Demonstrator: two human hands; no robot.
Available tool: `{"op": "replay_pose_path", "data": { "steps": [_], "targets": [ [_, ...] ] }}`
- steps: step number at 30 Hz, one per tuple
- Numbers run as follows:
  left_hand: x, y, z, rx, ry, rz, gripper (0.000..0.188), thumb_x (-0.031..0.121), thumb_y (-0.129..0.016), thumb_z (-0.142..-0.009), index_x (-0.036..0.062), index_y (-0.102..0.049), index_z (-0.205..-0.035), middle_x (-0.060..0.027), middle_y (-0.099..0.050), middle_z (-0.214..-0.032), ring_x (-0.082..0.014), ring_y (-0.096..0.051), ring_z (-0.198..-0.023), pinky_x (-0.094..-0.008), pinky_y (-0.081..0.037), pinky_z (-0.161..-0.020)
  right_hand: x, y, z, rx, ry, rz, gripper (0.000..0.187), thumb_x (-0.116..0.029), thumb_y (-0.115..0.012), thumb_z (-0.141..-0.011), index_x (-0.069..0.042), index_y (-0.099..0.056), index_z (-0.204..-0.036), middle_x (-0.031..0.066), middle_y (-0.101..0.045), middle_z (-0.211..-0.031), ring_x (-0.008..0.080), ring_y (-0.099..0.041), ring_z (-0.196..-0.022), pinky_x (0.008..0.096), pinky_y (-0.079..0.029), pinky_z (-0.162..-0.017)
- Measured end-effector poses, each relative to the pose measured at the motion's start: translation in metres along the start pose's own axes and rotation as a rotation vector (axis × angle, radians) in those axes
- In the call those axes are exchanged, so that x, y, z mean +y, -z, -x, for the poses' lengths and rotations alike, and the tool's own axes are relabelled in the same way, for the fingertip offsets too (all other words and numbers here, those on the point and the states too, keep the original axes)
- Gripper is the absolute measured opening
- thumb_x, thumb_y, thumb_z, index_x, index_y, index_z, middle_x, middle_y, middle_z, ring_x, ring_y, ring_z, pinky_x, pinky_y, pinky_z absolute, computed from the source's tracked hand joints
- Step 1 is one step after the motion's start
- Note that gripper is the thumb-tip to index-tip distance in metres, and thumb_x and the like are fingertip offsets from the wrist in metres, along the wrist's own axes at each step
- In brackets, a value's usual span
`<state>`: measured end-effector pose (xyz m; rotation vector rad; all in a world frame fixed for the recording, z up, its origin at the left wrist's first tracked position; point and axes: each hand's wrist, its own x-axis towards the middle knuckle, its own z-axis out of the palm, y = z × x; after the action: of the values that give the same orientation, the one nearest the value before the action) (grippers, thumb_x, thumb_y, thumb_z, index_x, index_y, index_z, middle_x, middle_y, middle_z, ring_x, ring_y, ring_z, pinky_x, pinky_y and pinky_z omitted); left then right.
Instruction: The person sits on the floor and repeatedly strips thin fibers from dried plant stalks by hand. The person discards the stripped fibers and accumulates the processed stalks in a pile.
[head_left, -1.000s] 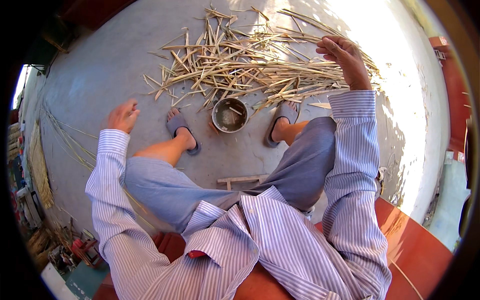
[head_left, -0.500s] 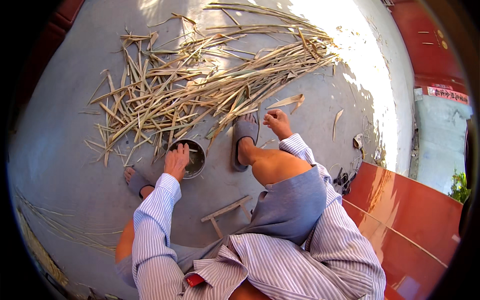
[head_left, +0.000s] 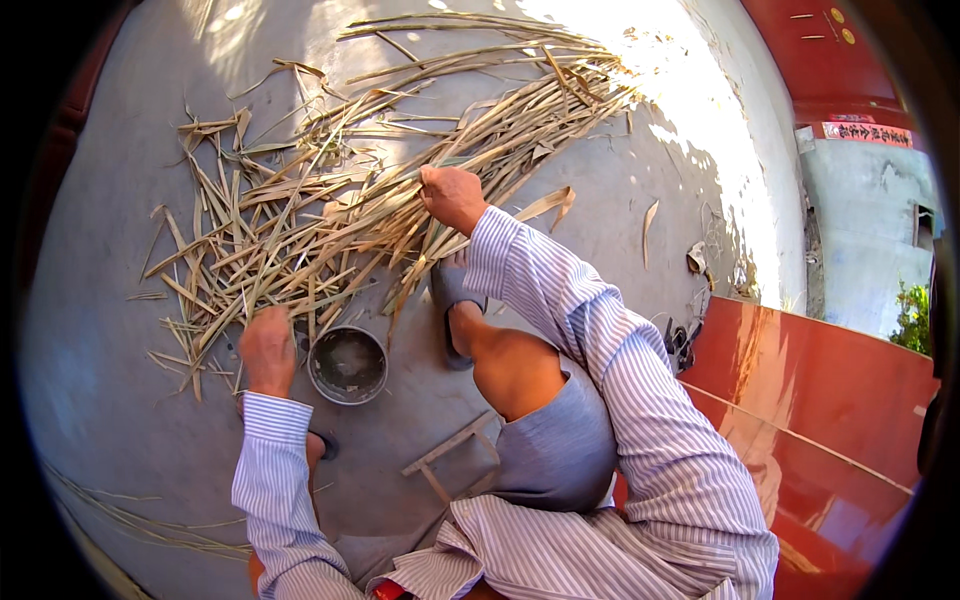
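Observation:
A loose heap of dried, straw-coloured stalks and leaves (head_left: 330,220) spreads over the concrete ground before me. My right hand (head_left: 453,198) reaches across to the heap's middle, fingers closed against the stalks; a greenish strip shows beside the fingertips, but what they grip is partly hidden. At the heap's near left edge, my left hand (head_left: 268,350) is lowered with its fingers curled together, and anything in them is too small to make out. Just right of that hand stands a round metal bowl (head_left: 347,366) with murky liquid in it, touched by neither hand.
My slippered foot (head_left: 455,300) stands right of the bowl. A small wooden frame (head_left: 450,450) lies between my legs. Red panels (head_left: 800,400) lie at the right, with dark cords (head_left: 680,345) near them. Long thin stalks (head_left: 150,520) lie at lower left.
My left hand has come out of the bowl and moved left to the heap's edge. My right hand has gone from beside my knee forward and left onto the stalks. The view has shifted slightly.

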<state>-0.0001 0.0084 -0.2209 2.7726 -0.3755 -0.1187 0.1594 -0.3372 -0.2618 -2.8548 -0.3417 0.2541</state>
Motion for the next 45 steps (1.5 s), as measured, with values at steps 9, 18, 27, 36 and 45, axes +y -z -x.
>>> {"op": "replay_pose_path", "data": {
  "steps": [9,18,27,36,45],
  "targets": [
    [0.023,0.089,-0.059,0.303,0.133,-0.181,0.016,0.022,-0.061,-0.090,0.0070,-0.065,-0.094,-0.0092,-0.066,-0.089,-0.0278,-0.060,-0.083,-0.0382,-0.046,-0.070,0.142,0.033,0.118,0.288,-0.753,-0.619,0.035,-0.031,-0.051,-0.095,0.002,-0.058,-0.102,0.0137,-0.067,-0.074,0.0200,-0.066,-0.058,0.0300,-0.053,-0.051],
    [0.018,-0.029,-0.085,-0.023,-0.065,-0.218,0.020,0.025,-0.071,-0.078,0.0077,-0.064,-0.083,-0.0112,-0.063,-0.077,-0.0312,-0.059,-0.080,-0.0446,-0.043,-0.073,0.240,-0.075,0.381,-0.051,-1.704,-0.688,0.031,-0.007,-0.059,-0.087,0.002,-0.049,-0.115,0.0194,-0.063,-0.073,0.0233,-0.062,-0.056,0.0361,-0.051,-0.046],
    [0.083,0.106,-0.075,0.195,-0.250,-0.278,0.018,0.011,-0.072,-0.073,0.0060,-0.062,-0.088,-0.0100,-0.061,-0.082,-0.0281,-0.057,-0.083,-0.0400,-0.041,-0.075,0.107,-0.006,0.158,-0.169,-0.873,-1.653,0.055,-0.036,-0.062,-0.091,0.000,-0.044,-0.130,0.0187,-0.060,-0.120,0.0261,-0.063,-0.103,0.0357,-0.052,-0.083],
    [0.124,0.308,0.069,0.500,-0.108,-0.644,0.013,0.010,-0.066,-0.082,0.0066,-0.058,-0.092,-0.0074,-0.059,-0.088,-0.0248,-0.055,-0.084,-0.0371,-0.042,-0.075,-0.012,0.176,0.042,0.138,-0.301,-2.471,0.022,-0.022,-0.056,-0.096,-0.002,-0.057,-0.104,0.0085,-0.066,-0.094,0.0203,-0.064,-0.091,0.0362,-0.055,-0.085],
    [-0.123,0.441,0.379,0.511,0.493,-1.099,0.016,0.002,-0.060,-0.084,0.0035,-0.053,-0.099,-0.0148,-0.057,-0.095,-0.0335,-0.055,-0.094,-0.0453,-0.045,-0.078,-0.043,0.289,0.088,0.257,0.011,-2.397,0.020,-0.020,-0.047,-0.100,-0.003,-0.056,-0.103,0.0080,-0.065,-0.095,0.0181,-0.063,-0.090,0.0355,-0.054,-0.084]
  ]
}}
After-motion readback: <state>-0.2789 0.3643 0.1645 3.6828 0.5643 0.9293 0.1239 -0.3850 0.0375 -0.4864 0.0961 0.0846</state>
